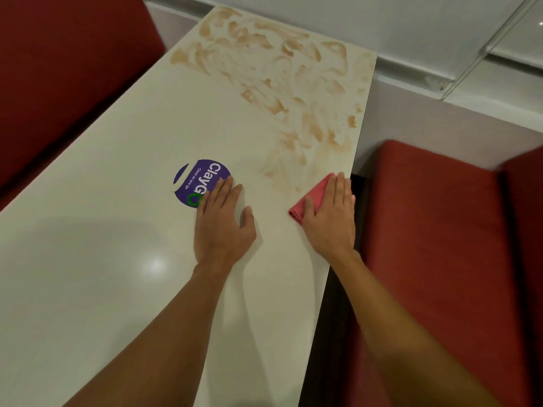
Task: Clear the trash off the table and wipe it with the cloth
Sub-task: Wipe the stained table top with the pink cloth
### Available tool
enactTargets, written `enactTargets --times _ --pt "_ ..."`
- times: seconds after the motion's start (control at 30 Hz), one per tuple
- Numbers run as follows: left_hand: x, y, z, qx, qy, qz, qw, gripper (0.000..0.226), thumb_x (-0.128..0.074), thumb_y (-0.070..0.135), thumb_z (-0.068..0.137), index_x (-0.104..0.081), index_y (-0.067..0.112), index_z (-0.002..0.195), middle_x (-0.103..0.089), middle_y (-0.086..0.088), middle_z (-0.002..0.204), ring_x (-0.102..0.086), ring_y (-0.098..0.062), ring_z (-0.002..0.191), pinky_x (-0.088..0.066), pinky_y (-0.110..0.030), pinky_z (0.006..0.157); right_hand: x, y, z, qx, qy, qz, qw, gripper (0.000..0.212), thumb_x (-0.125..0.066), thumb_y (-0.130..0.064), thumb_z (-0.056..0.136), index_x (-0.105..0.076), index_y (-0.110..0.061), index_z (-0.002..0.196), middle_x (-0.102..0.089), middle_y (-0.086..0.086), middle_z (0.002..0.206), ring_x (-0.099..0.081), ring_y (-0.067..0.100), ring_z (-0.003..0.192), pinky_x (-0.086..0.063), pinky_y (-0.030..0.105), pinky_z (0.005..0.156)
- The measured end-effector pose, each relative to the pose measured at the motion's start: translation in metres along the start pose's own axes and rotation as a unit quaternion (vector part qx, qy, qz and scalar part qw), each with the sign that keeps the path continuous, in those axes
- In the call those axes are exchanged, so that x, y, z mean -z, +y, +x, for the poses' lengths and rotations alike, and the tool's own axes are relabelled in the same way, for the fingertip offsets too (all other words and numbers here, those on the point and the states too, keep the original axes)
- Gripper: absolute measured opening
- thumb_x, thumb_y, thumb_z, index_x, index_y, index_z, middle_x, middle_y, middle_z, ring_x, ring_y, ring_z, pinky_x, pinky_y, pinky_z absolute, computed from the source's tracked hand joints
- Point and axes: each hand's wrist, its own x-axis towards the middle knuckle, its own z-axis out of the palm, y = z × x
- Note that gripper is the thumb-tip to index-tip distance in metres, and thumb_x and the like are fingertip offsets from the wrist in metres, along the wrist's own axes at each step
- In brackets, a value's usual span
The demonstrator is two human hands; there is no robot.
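Note:
A long white table (117, 171) runs away from me. Brown smeared stains (279, 71) cover its far right half, down to just ahead of my right hand. A folded red cloth (314, 198) lies near the table's right edge. My right hand (332, 218) presses flat on the cloth with straight fingers. My left hand (223, 221) rests flat on the bare tabletop, its fingertips over the edge of a round purple sticker (197, 180).
Red padded bench seats stand on both sides: one at the left (58, 69), one at the right (440, 245). A grey wall ledge (440, 92) runs behind the table's far end. No loose trash shows on the tabletop.

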Motion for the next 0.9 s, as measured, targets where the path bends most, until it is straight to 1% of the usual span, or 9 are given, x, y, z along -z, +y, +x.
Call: enactTargets --times 0.17,0.23,0.33,0.43,0.53,0.63,0.7,0.8,0.9 --pt "0.0 0.002 0.0 0.005 0.003 -0.003 1.0 0.055 -0.05 0.037 0.098 -0.055 0.019 0.15 -0.042 0.004 0.165 -0.029 -0.012 0.156 -0.018 -0.036 0.129 0.006 0.006 0.06 -0.011 -0.022 -0.012 1.0 0.08 -0.021 -0.055 0.109 0.004 -0.007 0.167 0.004 0.011 0.176 0.008 0.025 0.162 -0.001 0.049 0.132" --pt "-0.001 0.001 0.0 0.007 0.007 -0.003 1.0 0.055 -0.051 0.037 0.098 -0.055 0.019 0.15 -0.042 0.004 0.164 -0.029 -0.012 0.156 -0.019 -0.037 0.129 0.005 0.003 0.048 -0.014 -0.02 0.001 1.0 0.079 -0.021 -0.055 0.109 0.004 -0.007 0.167 0.005 0.01 0.176 0.009 0.024 0.162 -0.002 0.049 0.132" --pt "-0.001 0.002 0.0 0.01 0.008 -0.004 1.0 0.055 -0.053 0.036 0.098 -0.055 0.019 0.15 -0.042 0.003 0.164 -0.03 -0.013 0.156 -0.02 -0.038 0.129 0.003 -0.005 -0.009 0.0 0.001 -0.001 1.0 0.078 -0.021 -0.054 0.109 0.005 -0.008 0.167 0.005 0.009 0.176 0.01 0.023 0.162 0.0 0.047 0.132" --pt "0.001 0.003 0.0 0.007 0.009 -0.002 1.0 0.056 -0.05 0.038 0.098 -0.055 0.018 0.15 -0.043 0.002 0.164 -0.03 -0.013 0.155 -0.019 -0.038 0.129 0.001 -0.007 -0.039 0.015 -0.001 0.001 1.0 0.078 -0.025 -0.053 0.109 0.004 -0.009 0.167 0.005 0.007 0.176 0.01 0.022 0.162 0.003 0.045 0.132" --pt "0.002 0.001 0.0 0.004 0.002 -0.004 1.0 0.056 -0.049 0.039 0.098 -0.055 0.019 0.15 -0.043 0.003 0.164 -0.03 -0.013 0.156 -0.019 -0.037 0.129 0.002 0.001 -0.005 0.016 -0.01 -0.026 0.999 0.079 -0.024 -0.053 0.109 0.003 -0.007 0.167 0.005 0.009 0.176 0.01 0.023 0.162 0.002 0.046 0.132" --pt "0.002 0.001 0.0 0.005 0.001 -0.009 1.0 0.057 -0.048 0.039 0.098 -0.055 0.019 0.15 -0.043 0.003 0.164 -0.03 -0.013 0.156 -0.019 -0.037 0.129 0.009 0.004 0.046 0.001 -0.029 -0.022 0.999 0.078 -0.023 -0.052 0.109 0.002 -0.007 0.167 0.005 0.01 0.176 0.01 0.024 0.162 0.002 0.048 0.132" --pt "0.002 0.001 -0.001 0.003 -0.004 -0.01 1.0 0.057 -0.048 0.039 0.098 -0.054 0.019 0.151 -0.042 0.003 0.165 -0.029 -0.013 0.156 -0.017 -0.037 0.129 0.01 0.002 0.058 -0.006 -0.034 -0.027 0.999 0.077 -0.022 -0.051 0.108 0.002 -0.007 0.167 0.005 0.01 0.176 0.009 0.024 0.162 0.002 0.049 0.132" --pt "0.001 -0.001 0.0 0.004 -0.013 -0.013 1.0 0.056 -0.051 0.036 0.099 -0.053 0.018 0.151 -0.04 0.002 0.166 -0.028 -0.014 0.157 -0.016 -0.039 0.129 0.007 -0.001 0.026 0.016 -0.033 -0.058 0.998 0.077 -0.018 -0.052 0.108 0.002 -0.007 0.167 0.004 0.01 0.176 0.009 0.025 0.162 0.003 0.05 0.131" --pt "0.003 0.001 0.0 0.005 -0.019 -0.01 1.0 0.059 -0.047 0.037 0.097 -0.052 0.017 0.152 -0.039 0.001 0.166 -0.028 -0.016 0.157 -0.017 -0.041 0.129 0.007 -0.01 -0.034 0.054 -0.03 -0.083 0.995 0.077 -0.013 -0.054 0.108 0.002 -0.008 0.167 0.005 0.009 0.176 0.01 0.023 0.162 0.002 0.05 0.131"
